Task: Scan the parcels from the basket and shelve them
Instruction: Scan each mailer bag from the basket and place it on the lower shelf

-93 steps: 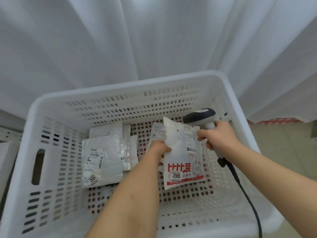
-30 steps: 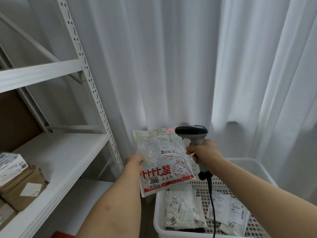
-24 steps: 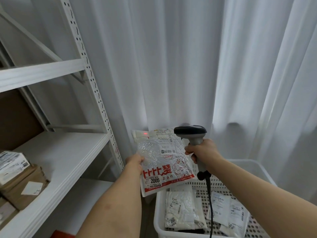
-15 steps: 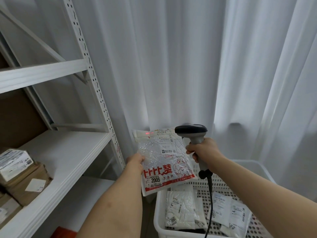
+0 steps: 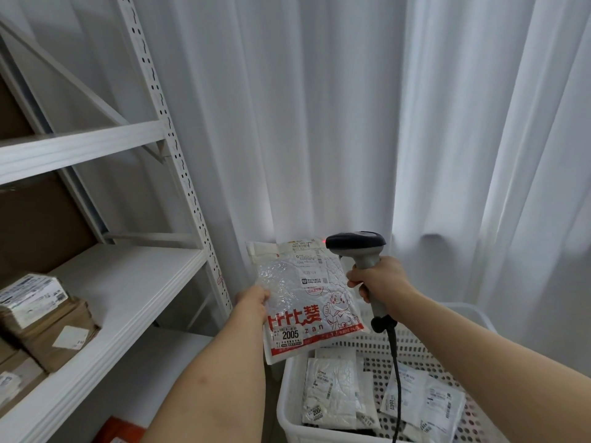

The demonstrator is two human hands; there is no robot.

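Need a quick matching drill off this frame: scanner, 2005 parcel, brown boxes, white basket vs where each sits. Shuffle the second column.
Things:
1. scanner
2. 2005 parcel
3. brown boxes
4. basket

Places:
A. on the shelf, left
B. in the left hand
C. bottom right, holding parcels
D. in the right hand

Pairs: 1-D, 2-B, 3-A, 4-C
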